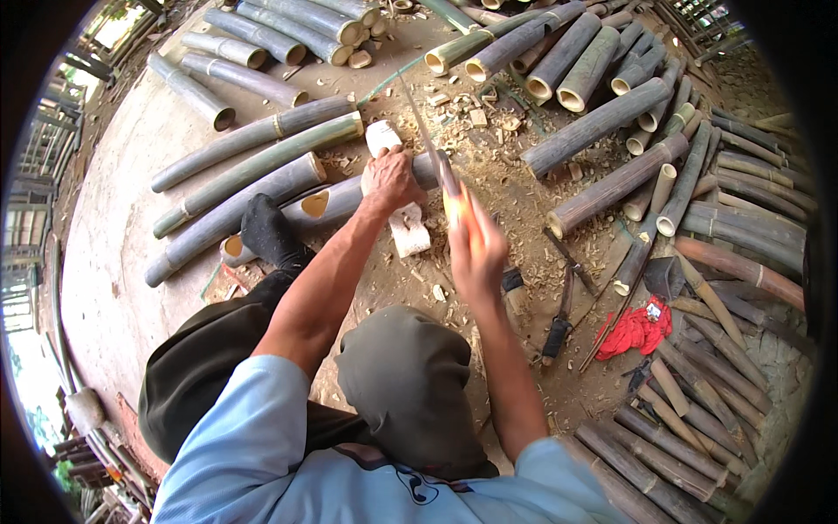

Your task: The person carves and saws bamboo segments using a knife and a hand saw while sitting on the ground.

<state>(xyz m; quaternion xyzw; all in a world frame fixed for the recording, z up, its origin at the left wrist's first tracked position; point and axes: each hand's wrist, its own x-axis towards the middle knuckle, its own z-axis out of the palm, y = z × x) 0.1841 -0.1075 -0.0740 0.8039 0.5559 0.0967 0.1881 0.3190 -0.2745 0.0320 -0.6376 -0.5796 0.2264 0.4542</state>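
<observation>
A dark grey bamboo tube [349, 194] with an oval hole cut near its left end lies across a white block [408, 234]. My left hand [393, 179] is closed over the tube above that block, pressing it down. My right hand [478, 258], blurred by motion, grips the pale wooden handle of a handsaw [429, 135]. The saw's blade points up and away, crossing at the tube's right end; whether its teeth touch the bamboo, I cannot tell. My foot in a black sock [269, 231] rests on the tube's left part.
Several uncut-looking bamboo tubes [262, 166] lie at the left; more are piled at the far right [594, 70] and near right [672, 437]. Wood chips [478, 118] litter the ground. Black-wrapped tool handles [556, 336] and a red cloth [633, 330] lie right of my arm.
</observation>
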